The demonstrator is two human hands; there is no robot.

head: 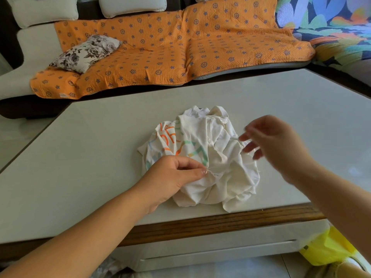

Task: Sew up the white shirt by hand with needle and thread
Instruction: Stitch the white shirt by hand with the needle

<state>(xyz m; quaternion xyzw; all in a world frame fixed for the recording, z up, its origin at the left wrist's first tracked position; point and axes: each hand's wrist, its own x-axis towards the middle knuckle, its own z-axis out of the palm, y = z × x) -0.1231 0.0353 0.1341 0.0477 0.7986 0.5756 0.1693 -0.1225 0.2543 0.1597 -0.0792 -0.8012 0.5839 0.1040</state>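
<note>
While the white shirt (210, 157) lies crumpled on the table (80, 157), the left hand (172, 175) pinches a fold of it between thumb and forefinger; the blurred right hand (277, 143) hovers above its right side, grip impossible to tell.

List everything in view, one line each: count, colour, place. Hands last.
white shirt: one, white with orange and green print, crumpled on the table.
table: one, pale grey top, wooden near edge, centre.
sofa: one, off-white, behind the table.
sofa cover: one, orange with blue stars, on the sofa.
floral cushion: one, white and grey-brown, on the cover's left.
leaf-print fabric: one, multicoloured, top right.
yellow bag: one, yellow, lower right, below the table edge.
left hand: one, pinches a shirt fold.
right hand: one, blurred, over the shirt's right side; grip unclear.
</note>
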